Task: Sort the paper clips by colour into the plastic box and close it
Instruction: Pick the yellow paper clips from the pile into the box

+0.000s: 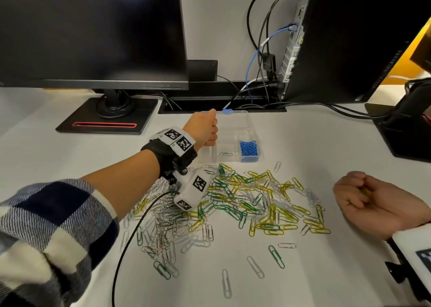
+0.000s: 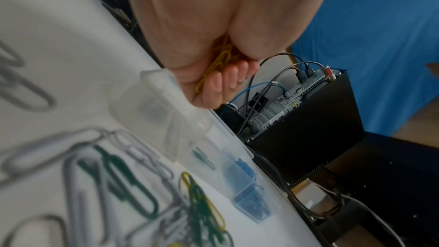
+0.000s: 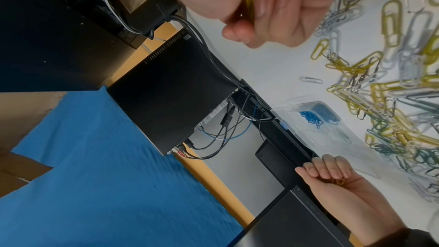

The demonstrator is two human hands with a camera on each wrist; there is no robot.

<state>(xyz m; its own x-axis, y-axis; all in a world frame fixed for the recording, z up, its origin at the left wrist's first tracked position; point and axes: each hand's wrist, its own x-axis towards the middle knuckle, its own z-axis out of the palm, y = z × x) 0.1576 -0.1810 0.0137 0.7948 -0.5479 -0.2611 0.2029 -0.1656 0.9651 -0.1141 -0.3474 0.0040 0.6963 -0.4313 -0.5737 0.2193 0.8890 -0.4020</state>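
We've got blue clips (image 1: pixel 249 148) in the clear box (image 1: pixel 235 122), a yellow, green, white and silver pile (image 1: pixel 245 201) just below the box, plus our navy-and-white checked sleeve (image 1: pixel 46 225).

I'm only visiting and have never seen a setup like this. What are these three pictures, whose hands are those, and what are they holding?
No machine here: a person wears three cameras, one on the head and one on each wrist. The head view looks down on a white table strewn with a pile of paper clips, yellow, green and silver. Behind the pile stands a clear plastic box, its lid open, with blue clips in one compartment. The left hand is over the box, gripping yellow clips. The right hand rests beside the pile, also curled round yellow clips.
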